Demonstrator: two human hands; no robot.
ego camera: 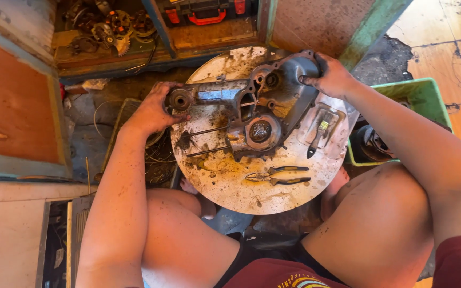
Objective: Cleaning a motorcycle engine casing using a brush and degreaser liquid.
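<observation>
- Gripping a grey metal engine casing at both ends, the hands stay well apart: the left hand is clamped on the end with the round hub, the right hand on the curved far end.
- The casing rests on a round, stained metal work disc, above the person's knees.
- Greasy fingers could slip, I judge, dropping the heavy casing.
- Two thin studs jut from its side and could bend or catch on the disc.
- Shifting the casing might knock the pliers or the packaged tool off the edge.
</observation>
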